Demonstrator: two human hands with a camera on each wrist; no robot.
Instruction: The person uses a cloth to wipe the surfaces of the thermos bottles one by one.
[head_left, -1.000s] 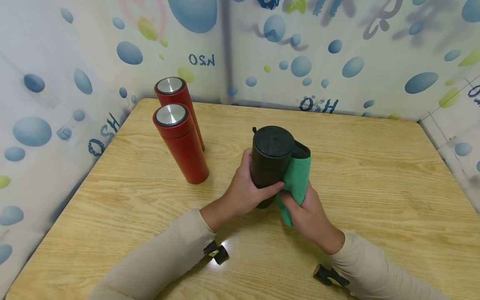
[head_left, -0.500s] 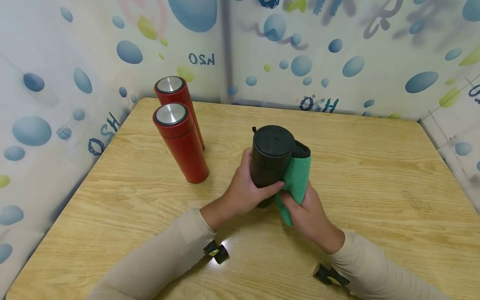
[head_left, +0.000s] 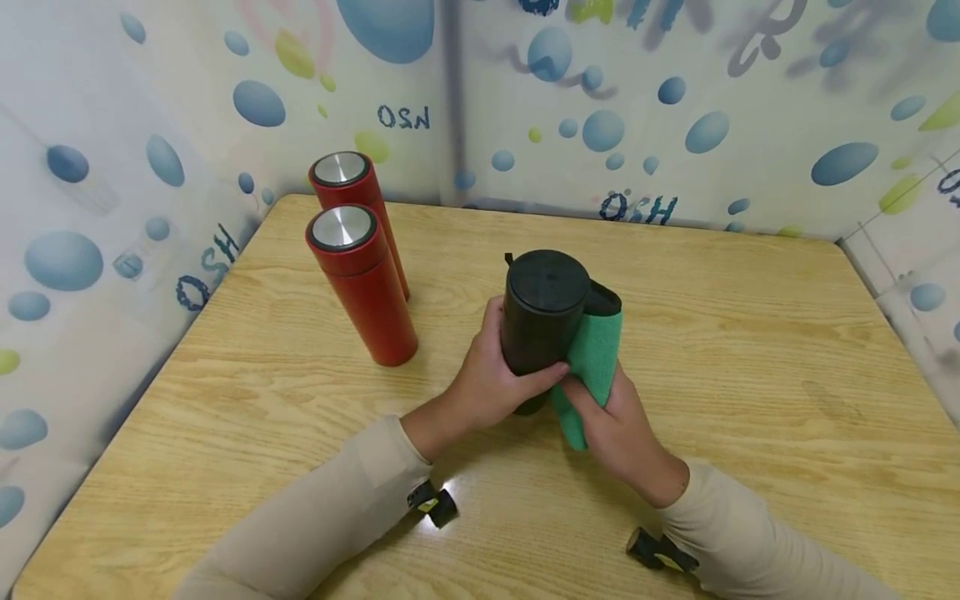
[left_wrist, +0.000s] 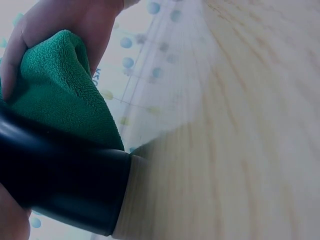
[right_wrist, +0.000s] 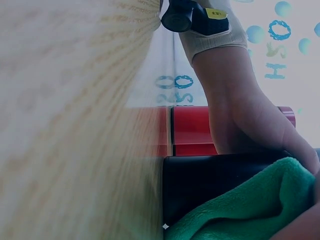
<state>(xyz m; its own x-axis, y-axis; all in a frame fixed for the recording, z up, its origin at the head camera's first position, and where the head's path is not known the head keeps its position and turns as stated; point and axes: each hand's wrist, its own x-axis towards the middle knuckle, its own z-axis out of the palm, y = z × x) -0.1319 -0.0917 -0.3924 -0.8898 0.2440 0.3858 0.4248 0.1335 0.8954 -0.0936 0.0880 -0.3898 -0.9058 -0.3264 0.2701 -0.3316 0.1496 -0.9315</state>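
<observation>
A black lidded tumbler (head_left: 542,325) with a side handle (head_left: 602,300) stands on the table in the middle of the head view. My left hand (head_left: 491,379) grips it from the left, thumb across its near side. With my right hand (head_left: 622,433) I hold a folded green cloth (head_left: 597,350) against the tumbler's right side, below the handle. Seen from the left wrist, the cloth (left_wrist: 60,100) lies along the tumbler's dark wall (left_wrist: 65,175). In the right wrist view, the tumbler's base (right_wrist: 172,190) meets the tabletop. My right fingers behind the cloth are mostly hidden.
Two red flasks stand upright at the left, a nearer one (head_left: 367,292) partly covering a farther one (head_left: 352,187); both have silver-topped lids. The wooden table (head_left: 750,350) backs onto patterned walls (head_left: 645,83).
My right thumb has shifted slightly up on the green cloth. The tumbler, my left hand and the red flasks stay in place.
</observation>
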